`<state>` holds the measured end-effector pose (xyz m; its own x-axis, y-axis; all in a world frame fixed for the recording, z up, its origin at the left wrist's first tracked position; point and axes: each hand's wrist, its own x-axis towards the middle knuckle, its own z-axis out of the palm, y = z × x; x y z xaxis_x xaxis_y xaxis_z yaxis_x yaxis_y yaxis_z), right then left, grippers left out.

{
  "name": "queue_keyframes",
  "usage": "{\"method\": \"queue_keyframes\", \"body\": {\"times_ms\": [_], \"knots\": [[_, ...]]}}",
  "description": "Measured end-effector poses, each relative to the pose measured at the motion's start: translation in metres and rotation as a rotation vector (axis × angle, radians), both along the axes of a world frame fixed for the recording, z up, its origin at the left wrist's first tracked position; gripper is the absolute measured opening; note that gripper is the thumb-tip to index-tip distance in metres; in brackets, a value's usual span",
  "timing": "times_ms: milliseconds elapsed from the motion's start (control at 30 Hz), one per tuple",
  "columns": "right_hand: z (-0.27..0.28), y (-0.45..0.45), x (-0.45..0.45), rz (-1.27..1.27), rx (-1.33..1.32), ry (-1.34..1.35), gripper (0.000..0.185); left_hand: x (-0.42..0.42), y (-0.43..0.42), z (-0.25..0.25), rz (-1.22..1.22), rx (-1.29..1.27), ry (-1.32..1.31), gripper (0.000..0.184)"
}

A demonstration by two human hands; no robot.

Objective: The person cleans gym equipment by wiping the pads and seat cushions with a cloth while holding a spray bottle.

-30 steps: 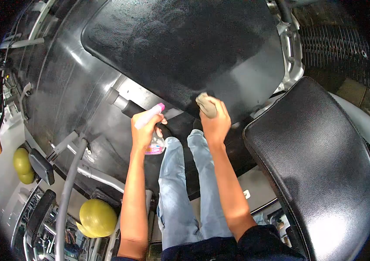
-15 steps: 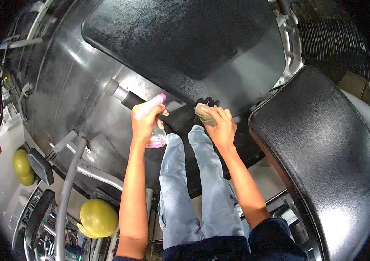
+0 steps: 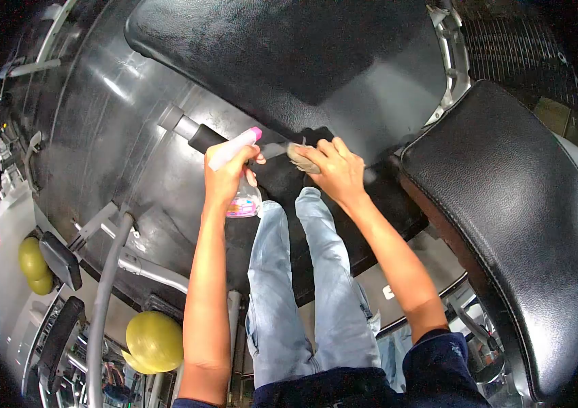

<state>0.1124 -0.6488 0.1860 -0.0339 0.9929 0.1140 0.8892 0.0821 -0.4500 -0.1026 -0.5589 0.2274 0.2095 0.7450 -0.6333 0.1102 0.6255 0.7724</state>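
My left hand [image 3: 224,178] is closed around a clear spray bottle [image 3: 243,206] with a white head and a pink nozzle, held upright with the nozzle pointing right. In my right hand [image 3: 338,171] is a bunched beige cloth [image 3: 302,158], pinched between thumb and fingers. The cloth is near the lower edge of a large black padded bench [image 3: 268,61], where a dark shadow falls. Whether it touches the pad I cannot tell.
A second black padded seat [image 3: 500,217] stands close on the right. A foam-covered bar [image 3: 202,138] lies beyond my left hand. Metal tubing [image 3: 109,285] and a yellow-green exercise ball [image 3: 154,342] are at the lower left.
My right hand has moved up and to the left with the cloth, closer to the nozzle. My left hand with the spray bottle has risen slightly in view.
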Motion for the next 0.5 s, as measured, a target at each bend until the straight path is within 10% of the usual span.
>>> {"method": "queue_keyframes", "body": {"times_ms": [500], "knots": [[0.002,0.016,-0.015,0.096,-0.077,-0.071,0.048,-0.003,0.000,-0.003,-0.023,0.045,-0.024,0.031]]}}
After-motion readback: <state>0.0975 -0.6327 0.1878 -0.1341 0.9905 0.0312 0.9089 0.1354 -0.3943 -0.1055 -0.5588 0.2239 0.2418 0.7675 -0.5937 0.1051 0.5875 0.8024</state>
